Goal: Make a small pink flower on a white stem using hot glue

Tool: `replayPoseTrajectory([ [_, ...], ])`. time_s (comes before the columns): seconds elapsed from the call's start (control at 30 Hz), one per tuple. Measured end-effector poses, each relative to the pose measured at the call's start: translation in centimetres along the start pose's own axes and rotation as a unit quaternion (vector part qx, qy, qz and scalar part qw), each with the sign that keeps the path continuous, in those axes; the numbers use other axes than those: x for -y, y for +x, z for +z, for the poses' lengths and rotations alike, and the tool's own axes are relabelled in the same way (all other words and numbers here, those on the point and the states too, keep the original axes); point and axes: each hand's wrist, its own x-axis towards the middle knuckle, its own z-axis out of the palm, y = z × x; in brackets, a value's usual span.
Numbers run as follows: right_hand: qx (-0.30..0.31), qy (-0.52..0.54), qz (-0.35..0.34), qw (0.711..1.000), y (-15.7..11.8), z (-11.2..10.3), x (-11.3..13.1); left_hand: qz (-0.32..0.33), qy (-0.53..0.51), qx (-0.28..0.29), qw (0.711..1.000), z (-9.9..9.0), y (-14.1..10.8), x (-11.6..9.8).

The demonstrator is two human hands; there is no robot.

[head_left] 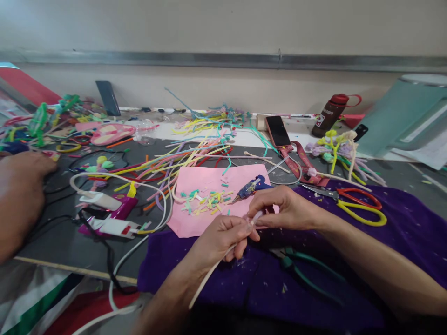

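My left hand (228,235) is closed around a cream pipe cleaner (206,282), whose tail hangs down toward me. At its upper end my right hand (279,208) pinches a small pale lilac piece against it; the fingertips partly hide the join. Just behind my hands, a blue glue gun (250,187) lies on a pink sheet (188,179) with its nozzle pointing left. Short cut bits of pipe cleaner (217,201) in yellow, green and white are scattered there. Pliers with green handles (307,270) rest on the purple cloth (401,260) below my right forearm.
Scissors with red and yellow handles (361,204) lie to the right. Beyond are a phone (278,131), a brown bottle (326,116) and a teal jug (391,111). White plugs and cables sit on a magenta power strip (122,208). Another person's hand (24,190) reaches in at left.
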Motion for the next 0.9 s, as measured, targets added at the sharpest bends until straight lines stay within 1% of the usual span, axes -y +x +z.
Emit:
replayPoseTrajectory([
  [0.1,-0.008,0.005,-0.010,1.000,-0.1,-0.1,-0.2,0.014,-0.001,-0.021,1.000,0.1,0.0,-0.2],
  [0.23,-0.023,0.001,0.006,1.000,-0.2,-0.1,0.0,0.027,0.004,-0.039,0.999,0.1,0.0,-0.1],
  [0.3,-0.055,-0.008,0.013,0.998,-0.2,-0.1,0.1,0.026,0.002,-0.048,0.999,0.1,0.0,0.1],
  [0.37,-0.100,-0.003,0.022,0.995,0.0,-0.2,0.0,0.024,-0.014,-0.059,0.998,0.1,0.1,0.2],
  [0.43,-0.152,0.037,0.050,0.986,0.1,-0.3,-0.3,0.026,-0.036,-0.071,0.996,0.1,0.1,0.3],
  [0.53,-0.196,0.124,0.110,0.966,0.4,-0.3,-1.0,0.031,-0.049,-0.084,0.995,0.2,0.2,0.2],
  [0.6,-0.198,0.156,0.130,0.959,0.5,-0.4,-1.4,0.032,-0.050,-0.091,0.994,0.2,0.2,0.2],
  [0.67,-0.190,0.165,0.136,0.958,0.5,-0.4,-1.6,0.031,-0.050,-0.101,0.993,0.3,0.1,0.2],
  [0.83,-0.180,0.148,0.144,0.962,0.4,-0.2,-1.5,0.027,-0.047,-0.116,0.992,0.4,0.2,0.1],
  [0.9,-0.172,0.138,0.157,0.963,0.4,-0.1,-1.4,0.029,-0.046,-0.117,0.992,0.4,0.2,0.1],
])
